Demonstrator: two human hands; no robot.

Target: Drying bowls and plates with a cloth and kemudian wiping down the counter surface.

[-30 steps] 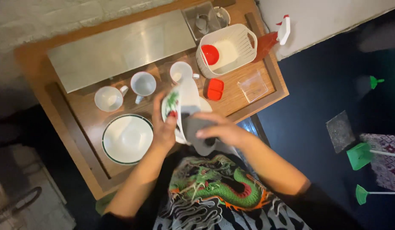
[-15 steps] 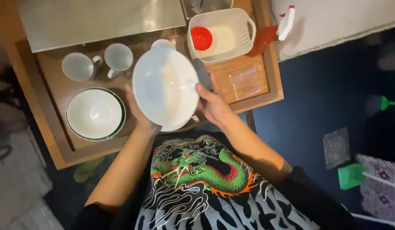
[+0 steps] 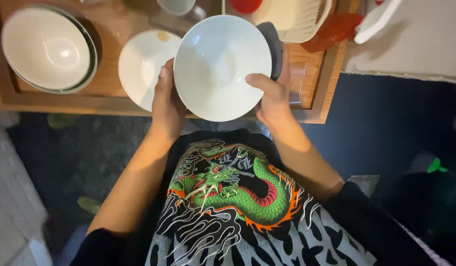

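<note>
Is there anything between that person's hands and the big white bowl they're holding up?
Partly. The left hand grips the round white ceramic bowl bare at its rim. The right hand has its thumb on the rim, but a dark grey cloth lies behind the bowl on that side.

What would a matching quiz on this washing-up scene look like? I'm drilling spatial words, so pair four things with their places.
Things:
1. white bowl
2. grey cloth
3. stacked bowls
4. small white plate

Places:
A. far left on the wooden tray
B. behind the bowl's right rim, above the right hand
C. held between both hands, left hand on its left rim
D. flat on the tray beside the left hand

Pairs: 1-C, 2-B, 3-A, 4-D
</note>
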